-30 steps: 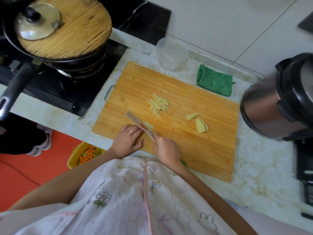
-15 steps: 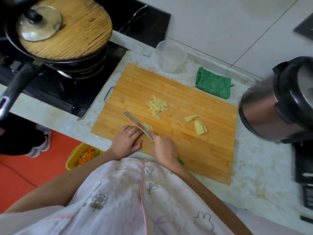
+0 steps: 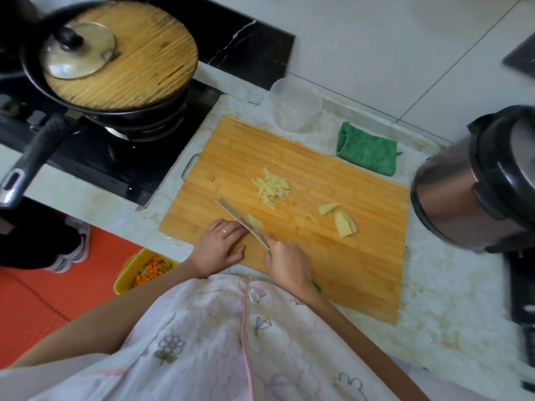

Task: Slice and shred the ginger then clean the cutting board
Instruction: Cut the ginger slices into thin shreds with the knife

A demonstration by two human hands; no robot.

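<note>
A bamboo cutting board (image 3: pixel 318 270) lies on the marble counter. A pile of ginger shreds (image 3: pixel 272 188) sits near its middle, and several ginger slices (image 3: pixel 344 224) lie to the right. My right hand (image 3: pixel 286 267) grips the green handle of a knife (image 3: pixel 240 219), whose blade rests on the board. My left hand (image 3: pixel 220 244) has its fingertips against the blade's left side, holding down a small stack of ginger (image 3: pixel 254 221) that it mostly hides. Fresh shreds show just right of the blade.
A clear plastic cup (image 3: pixel 295 104) and a folded green cloth (image 3: pixel 366 149) lie behind the board. A rice cooker (image 3: pixel 477 180) stands at the right. A black pan with a wooden lid (image 3: pixel 121 56) sits on the stove at the left. A yellow bin (image 3: pixel 144 269) stands on the floor.
The knife has kept chopping in place beside my left fingers, with a few more shreds right of the blade. The camera view has shifted slightly.
</note>
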